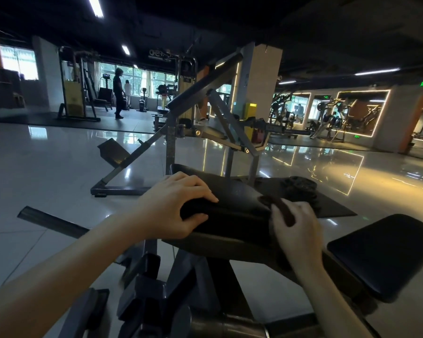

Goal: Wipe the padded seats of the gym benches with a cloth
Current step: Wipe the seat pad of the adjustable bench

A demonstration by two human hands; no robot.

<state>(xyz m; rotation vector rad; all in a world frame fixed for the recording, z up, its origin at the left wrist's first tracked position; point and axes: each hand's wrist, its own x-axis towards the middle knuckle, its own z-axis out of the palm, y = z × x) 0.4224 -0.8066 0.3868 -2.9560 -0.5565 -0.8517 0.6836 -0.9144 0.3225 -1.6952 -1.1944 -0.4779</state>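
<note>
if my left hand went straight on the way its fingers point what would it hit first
Probably the dark brown cloth gripped by the right hand. The left hand points its fingers right across the black padded seat toward it, with bare pad between.

Black padded seat [232,201], tilted, centre; dark brown cloth [280,211] bunched at its right edge; second black pad [386,254] lower right.

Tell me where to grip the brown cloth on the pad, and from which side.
Take the brown cloth at its near end, coming from the right, where the right hand pinches it. It lies as a narrow strip along the right edge of the padded seat, so fingers can likely curl under it there.
</note>
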